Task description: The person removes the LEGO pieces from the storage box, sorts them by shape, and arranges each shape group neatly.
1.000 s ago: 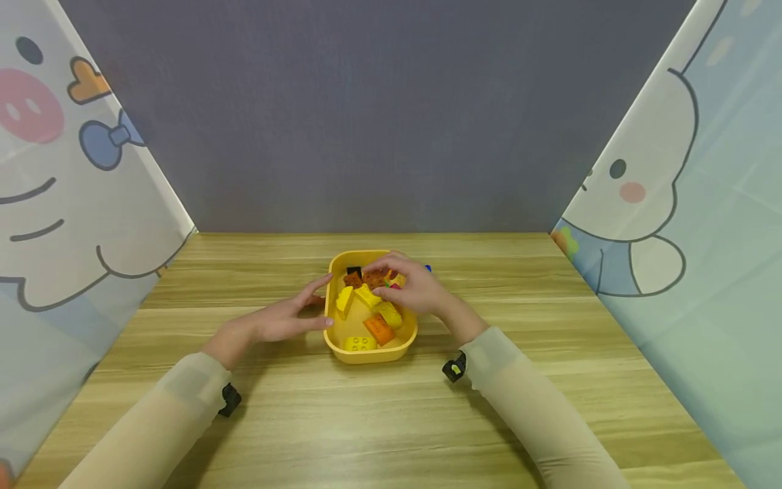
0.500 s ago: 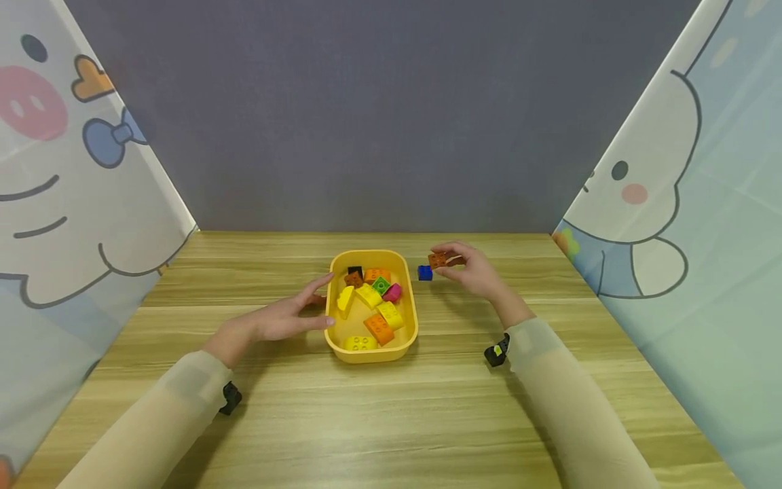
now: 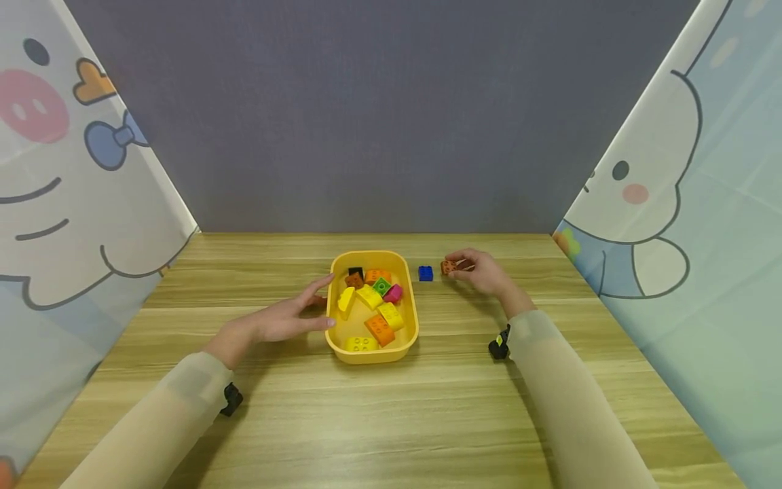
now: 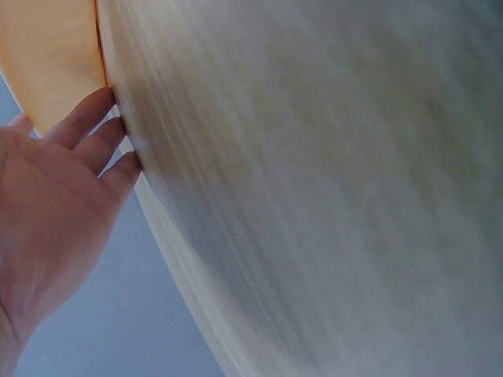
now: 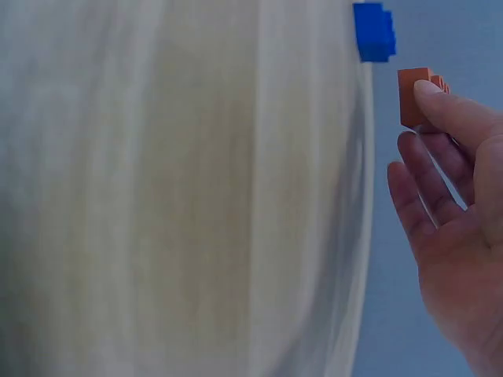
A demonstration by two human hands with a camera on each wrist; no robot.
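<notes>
Up front on the wood-grained tabletop (image 3: 366, 421), the smooth yellow tray (image 3: 371, 356) is touched at its side by the left hand (image 3: 277, 320), fingers extended, nothing gripped. Studded bricks (image 3: 380, 329), some arched, are held inside, so most of the work seems left. Farther off, a boxy brown brick (image 3: 448, 267) is pinched by the right hand (image 3: 486, 274), apparently nearly placed, near a blue brick (image 3: 425, 274) already laid out.

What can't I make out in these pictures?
Black toy brick: partly covered in the head view by the loose brown toy brick.
Held brown toy brick: partly covered in the head view by the right hand.
Yellow tray: cut off in the left wrist view by the top and left edges.
Tabletop: grain blurred in the right wrist view.
</notes>
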